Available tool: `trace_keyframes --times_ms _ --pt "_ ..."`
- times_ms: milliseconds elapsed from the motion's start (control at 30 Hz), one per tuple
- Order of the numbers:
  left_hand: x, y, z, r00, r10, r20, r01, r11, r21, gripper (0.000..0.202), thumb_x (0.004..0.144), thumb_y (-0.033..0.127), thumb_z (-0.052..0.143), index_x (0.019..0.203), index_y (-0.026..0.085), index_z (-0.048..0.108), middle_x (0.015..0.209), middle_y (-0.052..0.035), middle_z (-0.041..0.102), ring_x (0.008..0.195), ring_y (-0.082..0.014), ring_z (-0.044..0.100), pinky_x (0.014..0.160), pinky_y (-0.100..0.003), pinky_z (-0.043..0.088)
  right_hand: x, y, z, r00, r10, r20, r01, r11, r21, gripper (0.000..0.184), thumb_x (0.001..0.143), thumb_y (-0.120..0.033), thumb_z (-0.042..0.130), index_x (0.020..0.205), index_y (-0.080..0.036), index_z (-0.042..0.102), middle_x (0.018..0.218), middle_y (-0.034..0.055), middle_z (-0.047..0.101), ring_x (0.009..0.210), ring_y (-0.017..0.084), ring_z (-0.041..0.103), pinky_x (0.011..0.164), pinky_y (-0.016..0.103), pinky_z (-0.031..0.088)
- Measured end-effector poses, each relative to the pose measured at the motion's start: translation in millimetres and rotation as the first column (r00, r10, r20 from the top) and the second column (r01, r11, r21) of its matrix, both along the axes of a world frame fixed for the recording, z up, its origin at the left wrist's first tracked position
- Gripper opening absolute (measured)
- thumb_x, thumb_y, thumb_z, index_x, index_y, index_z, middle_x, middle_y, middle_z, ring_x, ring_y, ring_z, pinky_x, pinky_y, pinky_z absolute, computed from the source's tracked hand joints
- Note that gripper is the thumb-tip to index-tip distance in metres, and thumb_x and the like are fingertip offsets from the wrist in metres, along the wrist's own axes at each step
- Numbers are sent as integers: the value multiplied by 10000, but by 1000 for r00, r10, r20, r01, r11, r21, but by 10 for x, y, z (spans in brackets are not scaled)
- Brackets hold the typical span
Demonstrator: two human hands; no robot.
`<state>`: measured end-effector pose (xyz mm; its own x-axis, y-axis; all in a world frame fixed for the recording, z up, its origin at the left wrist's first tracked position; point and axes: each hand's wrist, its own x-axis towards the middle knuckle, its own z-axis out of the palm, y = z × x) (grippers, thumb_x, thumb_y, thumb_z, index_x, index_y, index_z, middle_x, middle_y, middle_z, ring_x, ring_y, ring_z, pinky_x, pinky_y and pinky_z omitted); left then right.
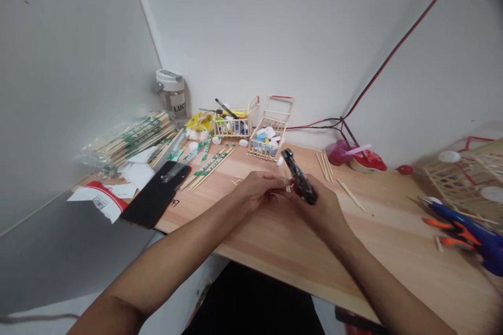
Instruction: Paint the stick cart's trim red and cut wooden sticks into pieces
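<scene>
My right hand (pixel 320 209) grips a black hand tool (pixel 299 177), perhaps a small cutter, with its tip pointing up and away from me. My left hand (pixel 259 191) sits close beside it above the light wooden tabletop (pixel 271 235), its fingers pinched together. A short wooden stick (pixel 289 187) shows between the hands and seems held in those fingers, though they hide most of it. The tool's jaws are too dark to make out.
Wrapped wooden chopsticks (pixel 135 137) and a black phone (pixel 155 193) lie at left. Small stick-built baskets (pixel 267 138) stand at the back against the wall. Loose sticks (pixel 324 166) lie behind my hands. A blue glue gun (pixel 471 233) and orange-handled tool (pixel 451 233) lie at right.
</scene>
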<state>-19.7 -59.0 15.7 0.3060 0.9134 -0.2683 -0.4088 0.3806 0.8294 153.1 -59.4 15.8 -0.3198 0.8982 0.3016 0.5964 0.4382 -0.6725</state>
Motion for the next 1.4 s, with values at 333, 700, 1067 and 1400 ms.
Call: trace_keyframes --times_ms 333,700,1067,1400 --pt "-72 1 148 950 194 -244 -104 935 339 250 614 349 777 635 116 686 572 2 607 538 -66 487 532 -205 336 23 49 74 999 -16 -50 11 995 -98 276 804 -437 601 962 -212 609 868 32 668 797 213 618 703 311 461" --pt "-379 -241 410 676 513 -529 -1 719 695 166 755 260 628 661 140 691 642 2 634 629 -114 541 588 -212 376 354 -148 441 975 204 84 -151 894 -423 525 885 -629 377 1001 -188 636 844 74 675 783 220 612 689 328 489" --pt "-442 -510 600 556 488 -673 188 715 674 217 692 100 604 478 129 585 536 34 545 553 -74 471 553 -197 326 126 -350 582 956 228 186 -117 875 -469 581 875 -674 332 1002 -188 624 875 81 680 770 213 619 702 334 483" --pt "-563 -548 538 858 81 -507 135 917 375 101 650 200 690 626 103 708 581 -24 645 560 -89 530 546 -201 397 57 -471 692 930 275 242 -129 864 -487 593 880 -674 317 935 -173 631 753 65 647 666 186 588 594 296 450"
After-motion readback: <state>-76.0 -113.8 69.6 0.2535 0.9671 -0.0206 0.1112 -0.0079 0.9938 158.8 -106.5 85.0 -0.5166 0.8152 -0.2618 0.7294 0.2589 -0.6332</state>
